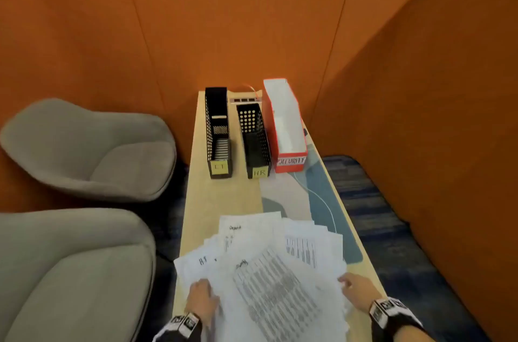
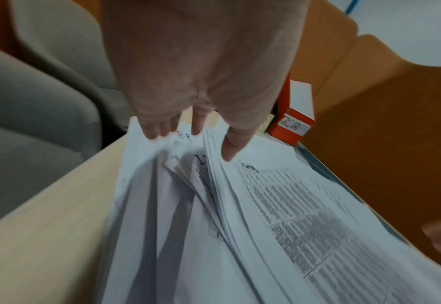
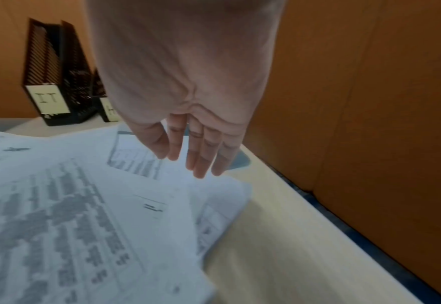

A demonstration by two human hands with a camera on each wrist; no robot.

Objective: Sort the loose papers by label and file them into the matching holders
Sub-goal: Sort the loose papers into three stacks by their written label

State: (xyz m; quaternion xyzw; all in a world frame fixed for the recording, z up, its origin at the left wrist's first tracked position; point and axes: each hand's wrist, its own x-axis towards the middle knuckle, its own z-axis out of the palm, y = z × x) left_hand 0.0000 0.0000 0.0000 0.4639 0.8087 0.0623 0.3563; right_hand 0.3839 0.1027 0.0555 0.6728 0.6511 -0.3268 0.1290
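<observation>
Loose papers (image 1: 269, 271), white sheets printed with grey tables and handwritten labels, lie fanned on the table (image 1: 221, 196) between both hands, the left hand (image 2: 201, 86) pinching their left edges, the right hand (image 3: 185, 102) relaxed, fingers straight over their right edge.

Bare surface (image 1: 224, 196) lies open between the papers (image 1: 274, 271) and three holders (image 1: 253, 140); orange walls (image 1: 420, 117) close behind them and to their right.
</observation>
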